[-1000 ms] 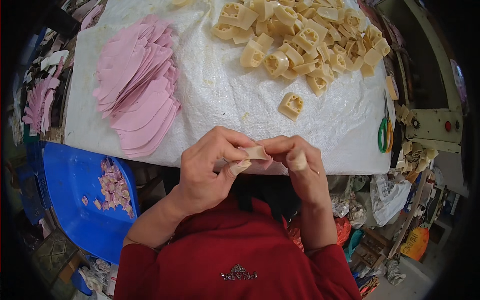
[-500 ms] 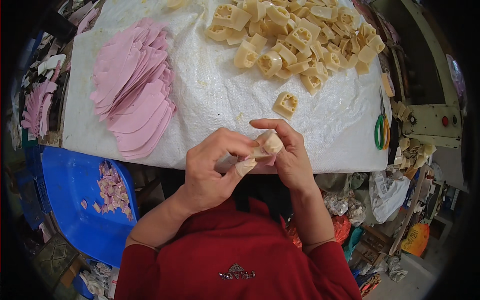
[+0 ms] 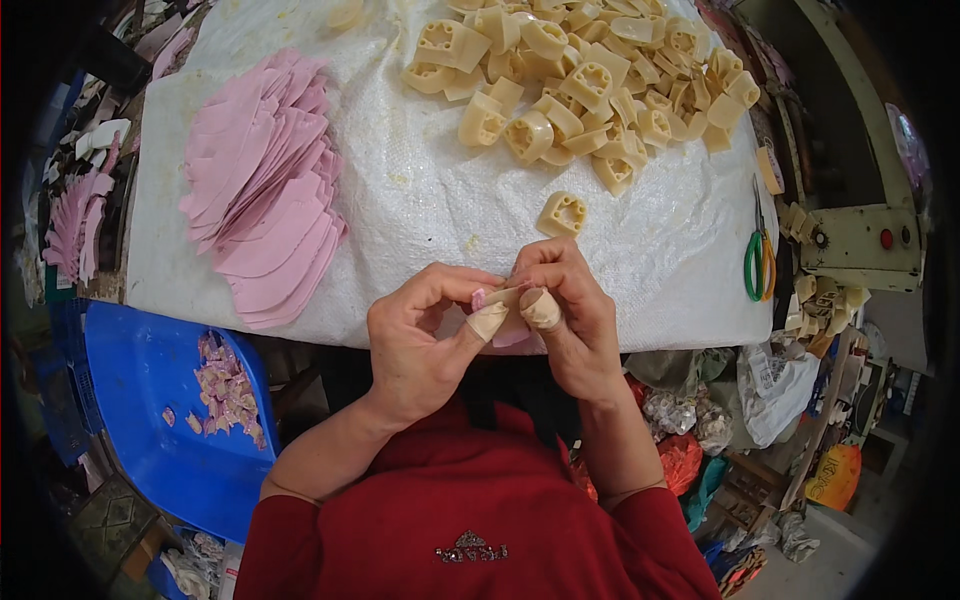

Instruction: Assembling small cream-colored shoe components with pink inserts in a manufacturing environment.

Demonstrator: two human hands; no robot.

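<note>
Close to the table's near edge, my left hand (image 3: 415, 325) and my right hand (image 3: 580, 318) pinch one small beige shoe heel (image 3: 512, 299) between them. Pink sheet material (image 3: 512, 334) shows below and beside it, partly wrapped around it. Fingers cover much of the heel. Tan tape or a finger cover wraps both thumbs. Just beyond my right hand, a single loose beige heel (image 3: 562, 214) lies on the white woven sheet (image 3: 400, 190). A fanned stack of cut pink pieces (image 3: 265, 170) rests to the left.
A heap of beige heels (image 3: 590, 90) covers the far right of the table. Scissors with green and orange handles (image 3: 759, 265) lie at the right edge. Below left, a blue basin (image 3: 170, 430) holds pink scraps (image 3: 228, 390). A white plastic bag (image 3: 775, 392) sits below right.
My right hand has turned inward, its raised index finger now bent down onto the heel. Its thumb has come nearer the left thumb. The heel stays held in both hands.
</note>
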